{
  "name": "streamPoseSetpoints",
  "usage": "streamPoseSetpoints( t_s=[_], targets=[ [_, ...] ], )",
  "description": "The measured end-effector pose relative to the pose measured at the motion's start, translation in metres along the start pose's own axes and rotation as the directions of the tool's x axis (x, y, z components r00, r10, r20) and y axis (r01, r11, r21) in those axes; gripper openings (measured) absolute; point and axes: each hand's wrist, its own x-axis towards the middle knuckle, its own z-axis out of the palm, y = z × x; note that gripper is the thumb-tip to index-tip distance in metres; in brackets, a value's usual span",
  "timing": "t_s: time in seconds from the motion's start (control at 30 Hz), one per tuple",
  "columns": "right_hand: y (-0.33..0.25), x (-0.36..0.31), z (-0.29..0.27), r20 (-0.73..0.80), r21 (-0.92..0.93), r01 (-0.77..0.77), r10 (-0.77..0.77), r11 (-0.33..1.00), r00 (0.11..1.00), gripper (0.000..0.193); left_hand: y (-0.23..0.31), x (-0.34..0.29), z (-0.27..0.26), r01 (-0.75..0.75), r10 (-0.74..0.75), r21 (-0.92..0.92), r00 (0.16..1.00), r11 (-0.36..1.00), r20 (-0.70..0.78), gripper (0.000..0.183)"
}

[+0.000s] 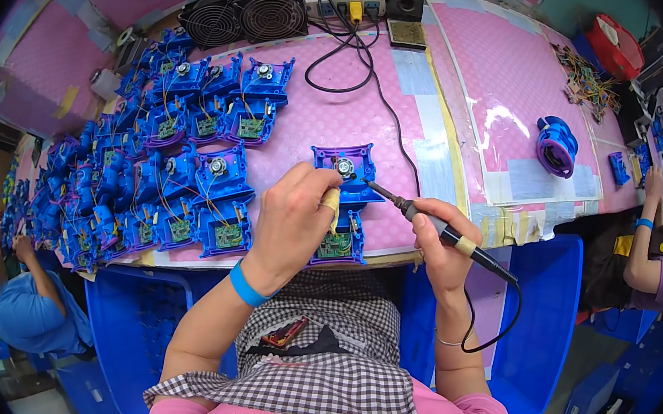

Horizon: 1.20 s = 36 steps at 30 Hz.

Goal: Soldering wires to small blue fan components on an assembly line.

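Note:
My right hand (442, 247) is closed around a soldering iron (457, 238), its tip pointing left at a small round speaker (344, 168). That speaker sits in a blue plastic housing (362, 162) with a purple rim, on the table in front of me. My left hand (296, 211) is pinched closed beside the speaker, a yellow finger cover on one finger. Whatever lies between its fingertips is too small to make out. Just below, partly behind my left hand, is the matching half with a green circuit board (335, 245).
Rows of similar blue housings (218, 167) crowd the table's left. Two black fans (247, 14), a power strip (345, 5) and a soldering stand (405, 5) line the back. A blue-purple ring-shaped part (556, 146) sits right. Blue bins (541, 326) stand below. Co-workers are at both sides.

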Motion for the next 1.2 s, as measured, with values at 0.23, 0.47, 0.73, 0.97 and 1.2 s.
streamPoseSetpoints(
  t_s=[0.23,0.47,0.73,0.97,1.2],
  targets=[
    [-0.001,0.009,0.002,0.05,-0.069,0.064,-0.061,0.996,0.997,0.014,0.002,0.007,0.014,-0.006,0.004,0.022,0.998,1.0,0.055,0.017],
    [0.003,0.01,0.001,0.065,-0.084,0.121,-0.116,0.989,0.991,0.014,0.0,0.009,0.019,0.0,-0.002,0.03,0.997,1.0,0.083,0.017],
    [-0.004,0.01,0.001,0.064,-0.079,0.031,-0.026,0.996,0.998,0.014,0.0,0.013,0.018,-0.03,0.025,0.059,0.995,0.998,0.094,0.016],
    [-0.004,0.011,-0.004,0.012,-0.021,0.043,-0.043,0.999,0.999,0.014,-0.001,0.0,-0.023,0.428,-0.475,-0.438,0.88,0.791,0.004,0.006],
    [-0.001,0.01,0.0,0.005,-0.04,0.021,-0.02,0.999,1.0,0.013,-0.008,0.007,0.003,0.237,-0.238,0.016,0.969,0.971,0.068,0.02]
  ],
)
